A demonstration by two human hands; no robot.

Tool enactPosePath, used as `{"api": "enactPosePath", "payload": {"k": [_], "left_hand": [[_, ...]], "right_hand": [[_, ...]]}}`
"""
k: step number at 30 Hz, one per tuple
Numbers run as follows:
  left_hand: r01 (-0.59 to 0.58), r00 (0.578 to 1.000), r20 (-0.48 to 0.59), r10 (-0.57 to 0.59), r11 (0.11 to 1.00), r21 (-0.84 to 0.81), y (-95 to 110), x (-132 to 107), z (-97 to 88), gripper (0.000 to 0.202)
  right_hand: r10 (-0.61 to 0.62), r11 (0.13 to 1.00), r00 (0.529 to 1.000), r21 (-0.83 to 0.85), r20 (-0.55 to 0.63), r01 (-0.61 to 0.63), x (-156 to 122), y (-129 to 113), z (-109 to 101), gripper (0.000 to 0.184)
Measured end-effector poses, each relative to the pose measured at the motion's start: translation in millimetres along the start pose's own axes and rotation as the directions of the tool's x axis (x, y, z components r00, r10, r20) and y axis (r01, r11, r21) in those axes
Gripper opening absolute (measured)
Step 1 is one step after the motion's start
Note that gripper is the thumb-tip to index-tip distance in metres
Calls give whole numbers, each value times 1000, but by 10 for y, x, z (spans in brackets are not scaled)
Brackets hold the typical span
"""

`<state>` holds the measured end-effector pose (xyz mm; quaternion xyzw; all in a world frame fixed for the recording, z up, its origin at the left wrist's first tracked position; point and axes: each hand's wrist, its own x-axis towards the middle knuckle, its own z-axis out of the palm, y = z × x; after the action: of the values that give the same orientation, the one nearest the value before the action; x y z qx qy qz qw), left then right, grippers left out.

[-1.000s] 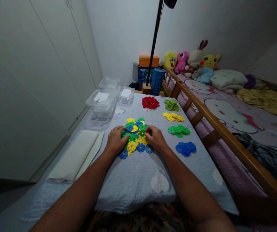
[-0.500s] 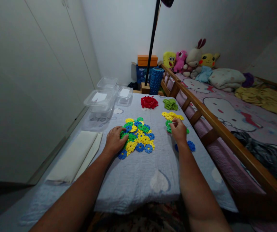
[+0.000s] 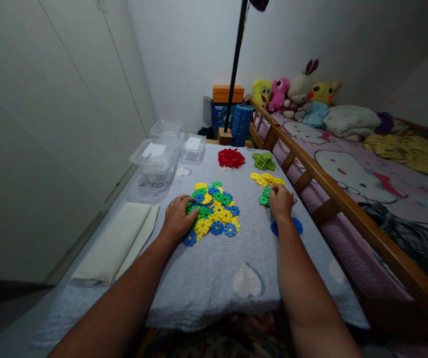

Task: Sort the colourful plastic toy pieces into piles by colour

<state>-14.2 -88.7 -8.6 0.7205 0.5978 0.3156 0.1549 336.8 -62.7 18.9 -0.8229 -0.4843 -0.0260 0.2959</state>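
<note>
A mixed heap of yellow, green and blue snowflake discs [image 3: 216,211] lies on the pale blue quilted surface [image 3: 214,268]. My left hand [image 3: 178,218] rests on the heap's left edge with fingers curled onto the pieces. My right hand [image 3: 281,201] sits over the dark green pile [image 3: 264,198], fingers bent down; whether a piece is in them is hidden. Sorted piles lie to the right: red [image 3: 231,157], light green [image 3: 264,161], yellow [image 3: 266,179] and blue [image 3: 296,226], the blue one partly covered by my forearm.
Clear plastic tubs [image 3: 158,156] stand at the back left. A folded white cloth [image 3: 119,241] lies at the left. A wooden bed rail [image 3: 329,191] runs along the right side. A black pole [image 3: 235,64] rises at the far end, with plush toys [image 3: 296,92] beyond.
My right hand left the mixed heap, moved right to the dark green pile and settled onto it. My left hand stayed on the heap.
</note>
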Motion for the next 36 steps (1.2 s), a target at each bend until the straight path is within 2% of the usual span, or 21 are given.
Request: {"api": "enactPosePath", "payload": {"k": [6,12,16,21,26,29,33,36], "left_hand": [[3,1000,1,-3,1000,0,14,0,-11,34],[-2,1000,-7,2,1000,-6,8,-2,-6,32],[10,1000,9,-10,1000,3,14,1,-10,35],[20,999,36,-21,999,25,33,4,-28,35],[22,999,24,-23,999,26,40,-1,-25,34],[27,999,17,-27,999,30,43,-2,-24,34],[24,999,24,-25,999,31,48,1,-27,35],[19,1000,22,-20,999,29,48,2,-25,35]], "right_hand": [[-41,996,999,-82,18,42,-22,7,25,26],[-100,992,994,-77,38,103,-36,21,34,27],[-140,986,984,-79,113,149,-66,-20,-5,33],[-121,980,971,-133,206,151,-97,-57,-24,32],[-175,970,965,-135,194,203,-184,-201,-42,34],[-298,949,929,-34,219,312,-314,-368,-14,34],[-468,884,834,130,293,450,-532,-601,76,30],[-527,847,778,142,342,512,-659,-728,148,33]]}}
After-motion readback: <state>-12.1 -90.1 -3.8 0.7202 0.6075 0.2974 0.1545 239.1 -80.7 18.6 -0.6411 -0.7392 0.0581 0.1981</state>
